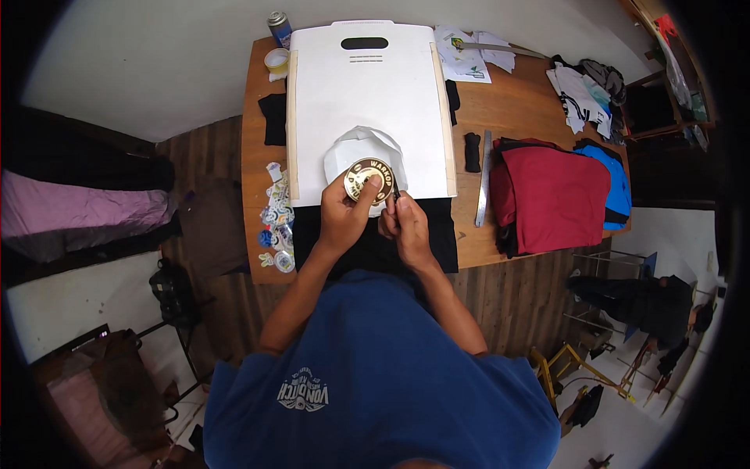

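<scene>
My left hand [344, 215] is closed on a round brown-and-gold printed transfer [370, 179], its thumb lying over the print. Around the print, crumpled white backing sheet [344, 152] spreads out at the far and left sides. My right hand [408, 227] is closed round what look like small dark scissors [396, 190], at the right edge of the print; the fingers hide most of them. Both hands are above the near end of a white board [363, 98] with a handle slot. Black cloth [433, 227] shows below the board's near edge.
On the wooden table [469, 238], a steel ruler [484, 180] and folded red cloth [551, 187] lie to the right. Cut-out stickers [277, 215] sit at the left. A spray can [279, 28] and tape roll [276, 61] stand far left. Another person [648, 309] is at the right.
</scene>
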`<state>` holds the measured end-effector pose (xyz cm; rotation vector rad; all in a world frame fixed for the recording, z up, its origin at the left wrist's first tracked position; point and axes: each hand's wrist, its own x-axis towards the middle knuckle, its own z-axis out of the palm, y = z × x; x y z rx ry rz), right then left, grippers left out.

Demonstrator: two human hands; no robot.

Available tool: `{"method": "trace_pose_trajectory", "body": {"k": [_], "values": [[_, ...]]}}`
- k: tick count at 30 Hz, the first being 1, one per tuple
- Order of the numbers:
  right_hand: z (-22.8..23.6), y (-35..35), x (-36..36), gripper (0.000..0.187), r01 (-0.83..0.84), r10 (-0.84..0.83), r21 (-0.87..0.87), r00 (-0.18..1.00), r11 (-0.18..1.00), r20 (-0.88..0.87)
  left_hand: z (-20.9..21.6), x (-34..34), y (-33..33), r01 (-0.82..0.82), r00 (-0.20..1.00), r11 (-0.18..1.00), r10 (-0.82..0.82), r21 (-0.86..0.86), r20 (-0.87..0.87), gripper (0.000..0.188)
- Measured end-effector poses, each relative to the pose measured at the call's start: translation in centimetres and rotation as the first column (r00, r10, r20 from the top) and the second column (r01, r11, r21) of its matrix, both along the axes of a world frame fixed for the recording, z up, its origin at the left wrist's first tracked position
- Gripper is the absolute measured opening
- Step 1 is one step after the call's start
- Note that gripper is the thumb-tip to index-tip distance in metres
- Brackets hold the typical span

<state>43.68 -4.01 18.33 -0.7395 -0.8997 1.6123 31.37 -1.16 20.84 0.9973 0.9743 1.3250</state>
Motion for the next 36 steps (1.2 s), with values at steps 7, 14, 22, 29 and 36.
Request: {"method": "trace_pose_trajectory", "body": {"k": [7, 14, 22, 29, 36], "values": [[0.2, 0.2, 0.1, 0.032, -0.008, 0.011, 0.04, 0.997, 0.999, -0.072, 0.0, -0.3, 0.2, -0.006, 1.0, 1.0, 0.006, -0.011, -0.022, 0.017], [-0.3, 0.1, -0.1, 0.032, -0.025, 0.024, -0.029, 1.0, 0.999, -0.015, -0.1, -0.5, 0.2, 0.059, 0.997, 0.995, -0.062, -0.084, -0.034, 0.016], [-0.5, 0.1, -0.1, 0.032, -0.007, 0.01, 0.039, 0.997, 0.999, -0.076, 0.0, -0.2, 0.1, 0.002, 1.0, 1.0, -0.002, -0.012, -0.027, 0.016], [-1.4, -0.2, -0.2, 0.031, 0.0, -0.001, -0.048, 1.0, 0.999, -0.028, 0.1, 0.0, 0.4, 0.031, 0.999, 0.996, -0.034, -0.085, -0.031, 0.017], [-1.9, -0.2, -0.1, 0.033, -0.003, 0.004, -0.028, 1.0, 1.0, 0.006, 0.1, 0.1, 0.1, -0.009, 1.0, 0.999, 0.009, -0.031, -0.006, 0.016]]}}
